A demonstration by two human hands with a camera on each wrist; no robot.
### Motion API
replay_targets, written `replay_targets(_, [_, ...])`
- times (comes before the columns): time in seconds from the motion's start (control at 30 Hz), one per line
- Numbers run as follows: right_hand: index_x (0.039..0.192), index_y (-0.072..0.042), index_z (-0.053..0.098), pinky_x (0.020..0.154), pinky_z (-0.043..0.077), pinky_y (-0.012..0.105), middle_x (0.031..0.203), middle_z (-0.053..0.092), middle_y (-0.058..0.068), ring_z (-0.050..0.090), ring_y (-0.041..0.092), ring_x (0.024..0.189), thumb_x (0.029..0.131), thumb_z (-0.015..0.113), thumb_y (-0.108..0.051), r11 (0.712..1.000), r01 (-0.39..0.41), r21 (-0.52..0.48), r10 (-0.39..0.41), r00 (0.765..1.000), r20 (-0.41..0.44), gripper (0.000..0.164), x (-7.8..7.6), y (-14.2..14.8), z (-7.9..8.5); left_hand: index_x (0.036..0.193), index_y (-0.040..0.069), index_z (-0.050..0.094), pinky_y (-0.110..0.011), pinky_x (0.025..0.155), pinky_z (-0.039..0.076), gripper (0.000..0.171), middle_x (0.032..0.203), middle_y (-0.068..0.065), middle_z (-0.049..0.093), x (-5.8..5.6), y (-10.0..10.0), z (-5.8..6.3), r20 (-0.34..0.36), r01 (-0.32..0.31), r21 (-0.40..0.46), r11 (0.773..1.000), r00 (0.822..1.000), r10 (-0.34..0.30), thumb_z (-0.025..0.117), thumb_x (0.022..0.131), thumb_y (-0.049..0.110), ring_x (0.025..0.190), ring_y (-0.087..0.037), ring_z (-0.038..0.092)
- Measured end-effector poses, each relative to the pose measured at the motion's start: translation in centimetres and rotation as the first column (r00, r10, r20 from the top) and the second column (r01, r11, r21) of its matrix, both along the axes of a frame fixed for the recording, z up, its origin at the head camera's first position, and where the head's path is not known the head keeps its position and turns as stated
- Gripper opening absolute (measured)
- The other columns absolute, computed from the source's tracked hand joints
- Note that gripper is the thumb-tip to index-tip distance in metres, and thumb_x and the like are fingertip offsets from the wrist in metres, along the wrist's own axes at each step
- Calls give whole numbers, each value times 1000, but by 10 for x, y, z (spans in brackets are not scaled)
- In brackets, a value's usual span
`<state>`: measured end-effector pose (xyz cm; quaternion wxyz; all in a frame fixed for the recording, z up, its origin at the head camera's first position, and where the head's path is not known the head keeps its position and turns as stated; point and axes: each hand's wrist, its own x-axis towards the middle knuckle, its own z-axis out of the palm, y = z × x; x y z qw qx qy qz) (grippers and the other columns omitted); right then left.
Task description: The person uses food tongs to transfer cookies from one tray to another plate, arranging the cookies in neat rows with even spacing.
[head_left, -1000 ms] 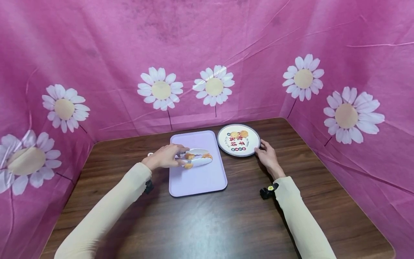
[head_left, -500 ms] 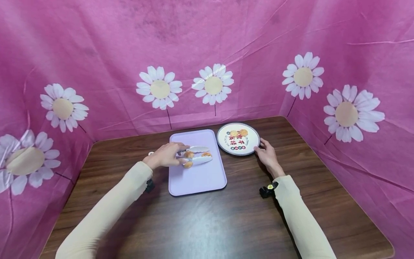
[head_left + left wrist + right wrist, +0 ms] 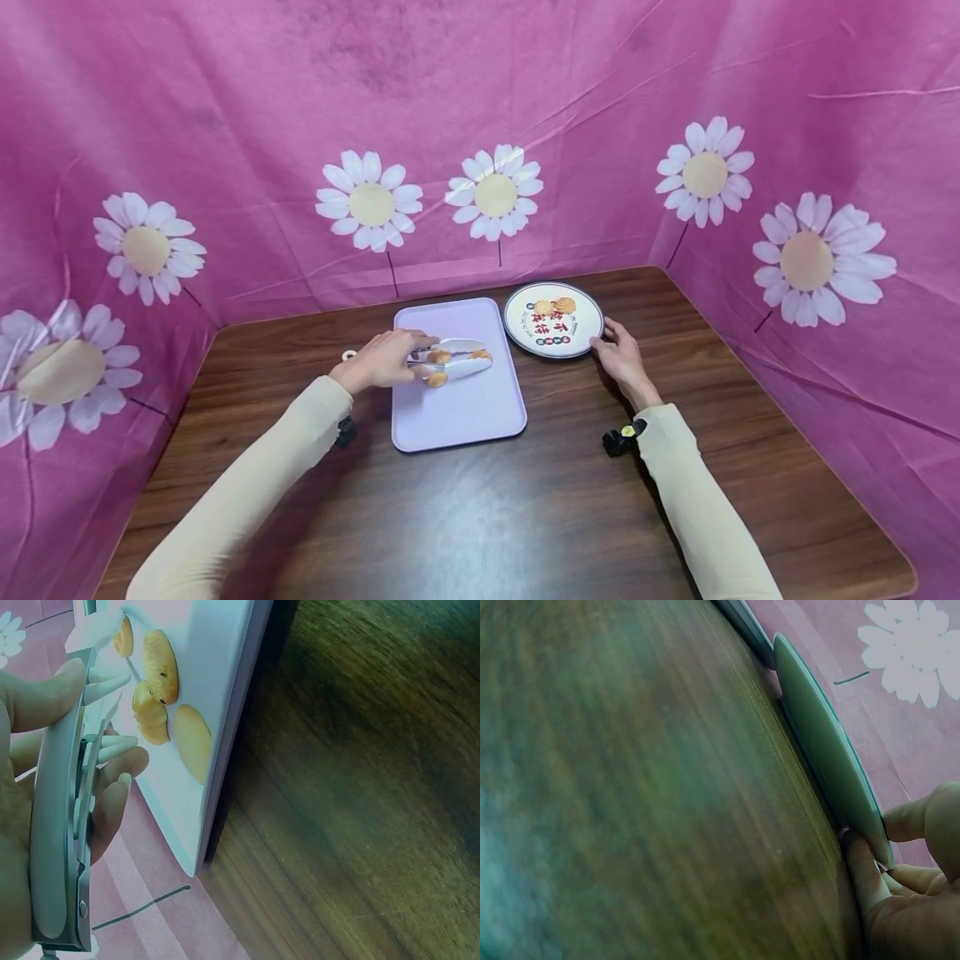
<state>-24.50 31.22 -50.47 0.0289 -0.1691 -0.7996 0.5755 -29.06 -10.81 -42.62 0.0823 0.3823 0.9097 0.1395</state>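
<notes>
My left hand (image 3: pixel 386 358) grips a pair of tongs (image 3: pixel 56 825) with metal handles and white tips. The tongs' two arms stand apart, low over a lavender tray (image 3: pixel 465 421). Several golden-brown bread pieces (image 3: pixel 161 666) lie on the tray around the tips, one oval piece (image 3: pixel 193 742) closest to the tray's edge in the left wrist view. To the right, my right hand (image 3: pixel 621 358) pinches the rim of a round white plate (image 3: pixel 517 329), thumb above and fingers beneath. Red characters mark the plate, and two golden pastries (image 3: pixel 564 306) lie near its far side.
The tray and plate sit side by side toward the back of a dark wooden table (image 3: pixel 450 517). A pink cloth (image 3: pixel 450 83) with white daisies hangs behind and along both sides. A small white ring (image 3: pixel 348 356) shows behind my left hand.
The head view has shifted very slightly. Both hands keep their holds, and the tongs' tips sit marginally closer together over the bread pieces.
</notes>
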Motion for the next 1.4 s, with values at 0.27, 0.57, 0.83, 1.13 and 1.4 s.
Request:
replay_targets(0.27, [166, -5, 21, 120, 41, 45, 167, 33, 25, 48, 37, 147, 107, 52, -13, 1000, 1, 10, -1, 1000, 4, 67, 0, 0, -1, 145, 6, 61, -39, 79, 53, 56, 137, -12, 69, 1, 0, -2, 8, -3, -2, 1000, 1000, 3, 73, 92, 20, 98, -22, 63])
replay_targets(0.57, [166, -4, 20, 120, 41, 46, 166, 33, 25, 48, 37, 147, 107, 52, -12, 1000, -2, 1, 2, 1000, -7, 67, 1, 1, 1, 145, 6, 61, -38, 79, 51, 55, 134, -10, 70, 2, 0, -5, -15, 3, 15, 1000, 1000, -3, 72, 93, 20, 94, -22, 63])
replay_targets(0.83, [166, -5, 21, 120, 40, 46, 166, 33, 25, 48, 37, 147, 107, 52, -14, 1000, -7, 11, 7, 1000, 0, 67, 2, 1, 0, 145, 6, 61, -33, 71, 48, 57, 131, -10, 70, 2, 0, -3, -12, -7, 15, 1000, 1000, 7, 73, 90, 18, 84, -17, 58])
replay_targets(1.13, [166, -5, 20, 120, 41, 45, 167, 33, 24, 50, 36, 146, 107, 52, -15, 1000, -13, 5, 13, 1000, 3, 68, -1, 3, 1, 144, 7, 62, -33, 71, 48, 57, 132, -10, 71, 2, -3, -4, -25, -5, 27, 1000, 1000, 5, 72, 89, 15, 88, -18, 60])
replay_targets(1.4, [167, -6, 20, 120, 40, 46, 167, 33, 24, 49, 36, 146, 107, 51, -14, 1000, -11, 1, 11, 1000, 5, 68, -2, 2, -3, 145, 7, 62, -35, 72, 50, 55, 131, -10, 71, 4, -2, -6, -46, -3, 21, 1000, 999, 4, 73, 92, 19, 85, -18, 60])
